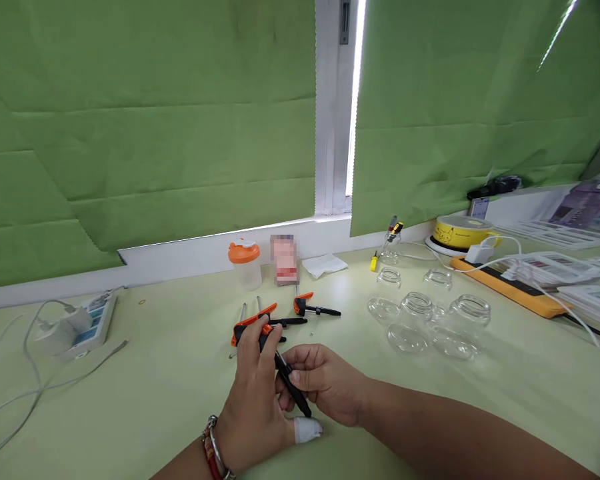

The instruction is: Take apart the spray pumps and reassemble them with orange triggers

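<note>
Both hands hold an orange-and-black clamp (296,393) over the near middle of the table. The fingertips of my left hand (255,407) close on its orange-tipped far end, while the thumb, wrapped in white tape, stretches out below. The fingers and thumb of my right hand (333,385) pinch the black handle from the right. Just beyond my left fingers lie several similar clamps (293,321), partly hidden by that hand. Another clamp (320,311) rests a little apart, its black handle pointing right.
Several clear glass jars (470,320) stand on the right. Behind are an orange-lidded cup (245,263), a blurred pink box (285,260) and a white tissue (324,265). Power strips lie left (97,323) and right (510,287), with loose cables (37,373) on the left.
</note>
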### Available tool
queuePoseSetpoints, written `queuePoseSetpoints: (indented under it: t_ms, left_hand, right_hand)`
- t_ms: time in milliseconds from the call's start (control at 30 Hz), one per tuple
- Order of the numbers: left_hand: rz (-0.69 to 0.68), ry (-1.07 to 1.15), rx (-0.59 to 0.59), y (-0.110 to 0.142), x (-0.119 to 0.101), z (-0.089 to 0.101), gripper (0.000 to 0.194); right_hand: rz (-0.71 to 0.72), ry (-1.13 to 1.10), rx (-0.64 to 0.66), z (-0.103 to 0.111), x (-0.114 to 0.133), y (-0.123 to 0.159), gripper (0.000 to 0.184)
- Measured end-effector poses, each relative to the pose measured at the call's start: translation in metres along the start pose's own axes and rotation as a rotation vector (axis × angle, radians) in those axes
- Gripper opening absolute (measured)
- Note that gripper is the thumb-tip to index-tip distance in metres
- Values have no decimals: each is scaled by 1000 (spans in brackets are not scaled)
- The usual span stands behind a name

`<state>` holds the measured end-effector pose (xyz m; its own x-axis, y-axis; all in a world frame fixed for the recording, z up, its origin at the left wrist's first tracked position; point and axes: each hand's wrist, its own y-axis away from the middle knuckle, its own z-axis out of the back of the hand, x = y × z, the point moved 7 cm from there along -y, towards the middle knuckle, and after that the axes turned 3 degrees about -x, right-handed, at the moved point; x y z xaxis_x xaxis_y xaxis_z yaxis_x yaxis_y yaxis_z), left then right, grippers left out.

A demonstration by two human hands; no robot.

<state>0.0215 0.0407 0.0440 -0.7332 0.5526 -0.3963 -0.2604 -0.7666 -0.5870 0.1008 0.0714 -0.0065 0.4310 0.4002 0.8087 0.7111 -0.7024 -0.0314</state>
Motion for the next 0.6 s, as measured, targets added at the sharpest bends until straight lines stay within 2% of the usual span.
queuePoseSetpoints:
  t_ms: [200,433,600]
  left_hand:
    - [58,-6,3,2,0,-2,111]
    - [-1,-95,-31,2,-4,-2,115]
    - [16,-128,-24,3,-4,-2,115]
  right_hand:
    - [-19,-11,-10,2,-2,1,34]
    - [-37,-14,-47,5,-5,1,34]
    - [-42,-19,-52,7,-9,0,36]
